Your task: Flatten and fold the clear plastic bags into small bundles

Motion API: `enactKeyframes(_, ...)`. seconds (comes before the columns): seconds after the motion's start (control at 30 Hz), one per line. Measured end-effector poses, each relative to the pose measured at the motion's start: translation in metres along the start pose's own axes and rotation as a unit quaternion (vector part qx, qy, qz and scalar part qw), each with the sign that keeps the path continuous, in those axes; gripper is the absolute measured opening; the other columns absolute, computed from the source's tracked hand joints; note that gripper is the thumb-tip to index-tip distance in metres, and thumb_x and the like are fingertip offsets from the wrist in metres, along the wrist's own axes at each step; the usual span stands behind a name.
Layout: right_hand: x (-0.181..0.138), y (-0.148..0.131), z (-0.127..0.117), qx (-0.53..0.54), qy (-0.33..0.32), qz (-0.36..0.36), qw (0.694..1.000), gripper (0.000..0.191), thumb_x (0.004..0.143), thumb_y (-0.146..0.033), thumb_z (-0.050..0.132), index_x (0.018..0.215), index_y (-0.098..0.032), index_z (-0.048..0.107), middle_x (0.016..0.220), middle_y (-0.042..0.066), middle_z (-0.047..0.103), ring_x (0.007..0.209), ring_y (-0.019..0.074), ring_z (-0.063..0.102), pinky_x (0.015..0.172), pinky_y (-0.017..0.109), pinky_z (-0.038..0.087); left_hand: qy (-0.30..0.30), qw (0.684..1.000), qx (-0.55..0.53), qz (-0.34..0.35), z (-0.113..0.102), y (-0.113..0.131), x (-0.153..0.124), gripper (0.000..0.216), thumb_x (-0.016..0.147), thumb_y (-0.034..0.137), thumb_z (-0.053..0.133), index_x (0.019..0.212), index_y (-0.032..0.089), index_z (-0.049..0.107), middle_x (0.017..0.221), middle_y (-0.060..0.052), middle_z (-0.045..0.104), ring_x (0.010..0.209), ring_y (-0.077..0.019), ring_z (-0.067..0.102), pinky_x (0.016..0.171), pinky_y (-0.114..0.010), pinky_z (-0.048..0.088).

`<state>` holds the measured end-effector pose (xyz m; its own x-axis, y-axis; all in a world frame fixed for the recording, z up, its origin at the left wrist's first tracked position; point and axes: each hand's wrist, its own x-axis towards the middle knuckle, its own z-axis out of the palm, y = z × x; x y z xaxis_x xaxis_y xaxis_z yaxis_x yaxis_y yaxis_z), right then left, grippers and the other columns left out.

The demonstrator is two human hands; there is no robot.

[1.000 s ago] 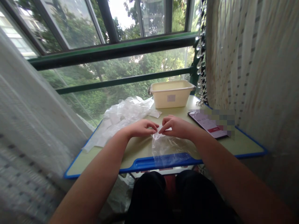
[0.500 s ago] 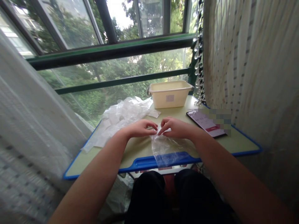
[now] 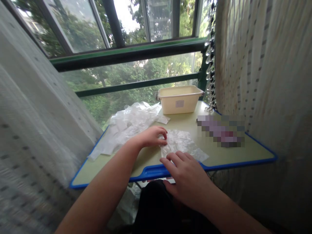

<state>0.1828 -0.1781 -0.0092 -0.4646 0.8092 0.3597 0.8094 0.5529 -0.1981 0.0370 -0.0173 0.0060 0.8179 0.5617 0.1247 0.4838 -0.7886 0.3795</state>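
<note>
A crumpled clear plastic bag (image 3: 180, 140) lies on the table in front of me, its right corner stretching toward the blue edge. My left hand (image 3: 154, 136) is at the bag's left edge, thumb and fingers curled round and closed on the plastic. Nearer to me, my right hand (image 3: 186, 174) hovers by the bag's front edge with its fingers apart and nothing seen in them. To the left of the bag is a heap of crumpled clear and white plastic bags (image 3: 133, 118).
A cream plastic bin (image 3: 180, 102) with a small label stands at the table's back. A phone-shaped thing (image 3: 220, 131), blurred by blocks, lies on the right. The table (image 3: 253, 154) has a blue rim. Curtains (image 3: 240, 65) hang on both sides, and a window with green rails is beyond.
My right hand has moved from the bag's far end back toward me, its fingers spreading. The bag now lies flatter and farther onto the table, instead of hanging over the front edge.
</note>
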Motion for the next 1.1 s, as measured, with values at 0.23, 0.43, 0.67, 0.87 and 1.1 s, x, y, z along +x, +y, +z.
enactKeyframes(0.23,-0.009,0.01,0.012,0.028,-0.006,0.04,0.999,0.012,0.083,-0.028,0.052,0.091,-0.022,0.06,0.087,0.003,0.059,0.085,0.0192,0.048,0.076,0.033,0.037,0.005,1.0,0.018,0.003,0.001,0.0,0.0,0.015,0.072,0.029,0.062,0.079,0.017,0.066,0.099,-0.005,0.062,0.089,-0.018,0.057,0.082,-0.028,0.042)
enactKeyframes(0.43,-0.017,0.017,0.01,0.054,0.019,0.024,0.998,0.016,0.087,-0.022,0.047,0.079,-0.022,0.061,0.078,0.002,0.059,0.08,0.0169,0.048,0.073,0.03,0.038,0.021,0.999,0.049,-0.007,0.001,0.002,-0.001,0.017,0.075,0.031,0.059,0.08,0.017,0.066,0.095,-0.005,0.063,0.086,-0.0175,0.058,0.079,-0.027,0.043)
enactKeyframes(0.67,-0.035,0.043,-0.005,0.081,0.066,0.07,0.992,0.014,0.085,-0.019,0.048,0.083,-0.02,0.062,0.084,0.004,0.061,0.083,0.0185,0.051,0.076,0.033,0.041,0.033,0.995,0.083,-0.044,-0.007,0.014,-0.01,0.027,0.08,0.035,0.051,0.096,0.018,0.064,0.085,-0.005,0.066,0.072,-0.0169,0.06,0.066,-0.027,0.045)
enactKeyframes(0.87,-0.059,0.07,-0.011,0.079,0.132,0.119,0.981,0.011,0.083,-0.024,0.051,0.086,-0.021,0.061,0.089,0.006,0.061,0.091,0.0204,0.052,0.082,0.035,0.042,0.067,0.991,0.114,0.018,-0.003,0.028,-0.01,0.023,0.078,0.031,0.055,0.098,0.021,0.063,0.108,-0.006,0.06,0.08,-0.0174,0.059,0.071,-0.028,0.046)
enactKeyframes(1.1,-0.071,0.081,-0.01,0.096,0.161,0.167,0.968,0.012,0.083,-0.027,0.052,0.084,-0.021,0.062,0.091,0.005,0.061,0.092,0.0194,0.054,0.083,0.034,0.043,0.088,0.989,0.113,0.046,0.013,0.041,0.0,0.017,0.081,0.03,0.051,0.09,0.021,0.062,0.098,-0.005,0.058,0.08,-0.0163,0.058,0.073,-0.028,0.046)
